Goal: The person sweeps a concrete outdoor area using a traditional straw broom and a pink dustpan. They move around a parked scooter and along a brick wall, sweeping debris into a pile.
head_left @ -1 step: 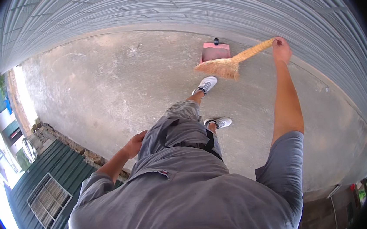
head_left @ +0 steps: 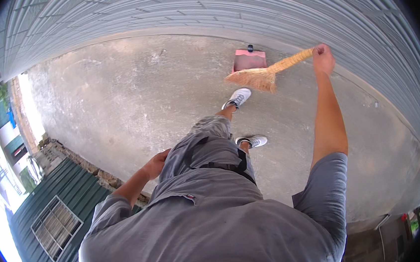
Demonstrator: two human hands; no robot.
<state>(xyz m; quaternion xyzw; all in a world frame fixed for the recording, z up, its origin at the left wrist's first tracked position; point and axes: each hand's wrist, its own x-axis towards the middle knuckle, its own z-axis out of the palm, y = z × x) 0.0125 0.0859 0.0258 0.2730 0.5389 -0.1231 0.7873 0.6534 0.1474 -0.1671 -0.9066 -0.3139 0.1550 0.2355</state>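
Observation:
A straw broom (head_left: 291,60) slants out to the right, its yellow wrapped handle gripped near the end by my right hand (head_left: 323,58). The broom's fanned bristles (head_left: 258,78) lie across the front edge of a pink dustpan (head_left: 250,59). A short dark handle piece (head_left: 250,48) shows at the dustpan's far side. My left hand (head_left: 158,164) hangs at my left side against the grey shorts (head_left: 207,131); its fingers are mostly hidden there. Bristles and dustpan are just beyond my farther shoe (head_left: 240,97).
Rough grey concrete floor (head_left: 107,95) spreads around my feet. A corrugated metal wall (head_left: 199,7) curves along the far and right sides, close behind the dustpan. At left are a rubble edge (head_left: 108,180) and a dark green metal structure (head_left: 70,193) with a barred window (head_left: 57,228).

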